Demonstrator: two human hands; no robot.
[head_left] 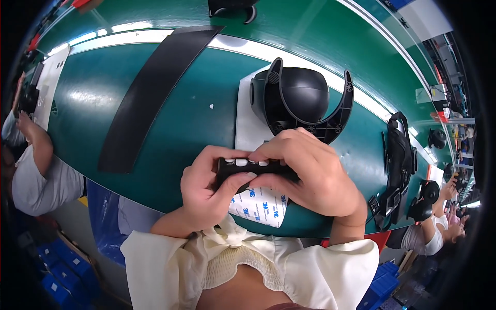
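Observation:
Between my two hands is a small black bar-shaped part (pixel 226 168) with white oval pieces along its upper side. My left hand (pixel 204 181) pinches its left end between thumb and fingers. The fingertips of my right hand (pixel 318 173) press at the white pieces, and that hand covers the right end. Just below my hands, a white sheet with blue print (pixel 266 211) lies at the table's near edge. Beyond them a rounded black shell (pixel 307 93) stands on a white board (pixel 245 116), with a curved, ribbed black frame (pixel 347 106) around its front.
A long black flat strip (pixel 157 98) lies on the green table (pixel 206 129) to the left. Black straps with buckles (pixel 398 160) are at the right. Other people sit at the far left (pixel 44 175) and far right (pixel 426 235). Blue crates (pixel 67 268) stand below left.

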